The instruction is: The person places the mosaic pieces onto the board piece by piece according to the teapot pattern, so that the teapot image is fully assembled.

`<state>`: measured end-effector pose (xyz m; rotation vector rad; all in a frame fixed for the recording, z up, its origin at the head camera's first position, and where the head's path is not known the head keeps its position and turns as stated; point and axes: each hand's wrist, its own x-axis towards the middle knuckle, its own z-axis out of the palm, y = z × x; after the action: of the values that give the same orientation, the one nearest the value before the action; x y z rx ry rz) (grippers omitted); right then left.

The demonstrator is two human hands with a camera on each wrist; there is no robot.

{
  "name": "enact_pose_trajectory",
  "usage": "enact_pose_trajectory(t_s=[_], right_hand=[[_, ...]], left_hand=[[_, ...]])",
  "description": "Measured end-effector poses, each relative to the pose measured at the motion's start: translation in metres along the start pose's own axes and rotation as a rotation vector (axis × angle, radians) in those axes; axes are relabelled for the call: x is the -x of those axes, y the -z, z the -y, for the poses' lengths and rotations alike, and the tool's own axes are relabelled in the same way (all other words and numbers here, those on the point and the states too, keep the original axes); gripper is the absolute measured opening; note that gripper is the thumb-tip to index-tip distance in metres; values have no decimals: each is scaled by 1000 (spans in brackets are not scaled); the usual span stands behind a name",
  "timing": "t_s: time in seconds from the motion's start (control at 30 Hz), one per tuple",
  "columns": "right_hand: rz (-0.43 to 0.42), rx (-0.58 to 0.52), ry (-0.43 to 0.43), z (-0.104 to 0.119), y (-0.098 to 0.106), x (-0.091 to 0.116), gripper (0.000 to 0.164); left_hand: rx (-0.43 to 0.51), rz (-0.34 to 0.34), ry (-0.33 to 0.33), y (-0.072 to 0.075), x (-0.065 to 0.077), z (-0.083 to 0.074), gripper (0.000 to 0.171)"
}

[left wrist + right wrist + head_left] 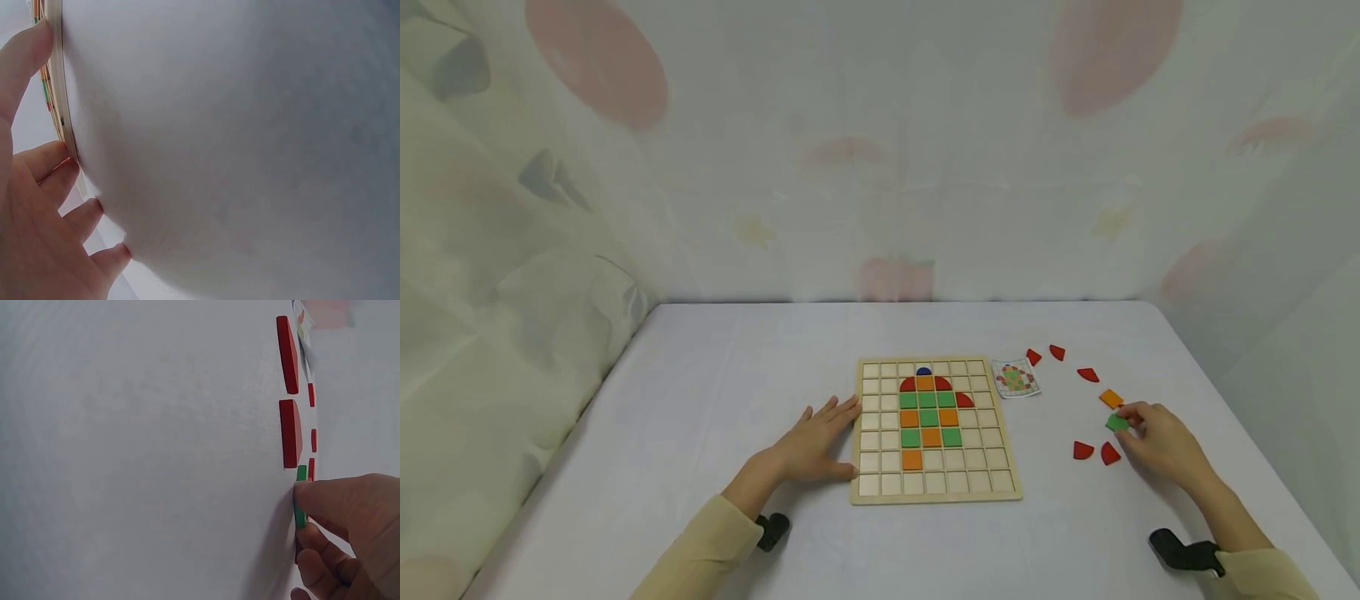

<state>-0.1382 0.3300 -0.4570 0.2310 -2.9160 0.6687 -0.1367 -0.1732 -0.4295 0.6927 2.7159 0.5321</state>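
Observation:
My left hand (811,442) rests with spread fingers at the left edge of a wooden grid board (937,498); in the left wrist view the thumb (39,39) touches the board's side. Coloured pieces fill part of the grid: green and orange squares, red quarter-rounds and a blue rounded piece (923,372) at the top. To the board's right, my right hand (1168,446) pinches a green square tile (1116,423) between thumb and fingers, low over the table. Just beyond it lies an orange square tile (1110,398).
A small pattern card (1017,380) lies by the board's upper right corner. Loose red quarter-round pieces are scattered on the white table: two (1083,451) nearer than the green tile, several (1087,375) farther back. Patterned cloth (880,167) hangs behind the table.

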Motion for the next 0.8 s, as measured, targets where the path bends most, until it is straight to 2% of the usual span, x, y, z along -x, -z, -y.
enact_pose_trajectory(t_s=[0.27,0.53,0.8], right_hand=[[-2,-8,13,13,1,-3,26],[-7,-34,102,42,2,-13,27],[5,-26,144,73,-8,-19,27]], left_hand=[[7,5,0,2,0,-2,89],[-1,6,-14,3,1,-2,89],[-14,11,-20,1,1,1,89]])
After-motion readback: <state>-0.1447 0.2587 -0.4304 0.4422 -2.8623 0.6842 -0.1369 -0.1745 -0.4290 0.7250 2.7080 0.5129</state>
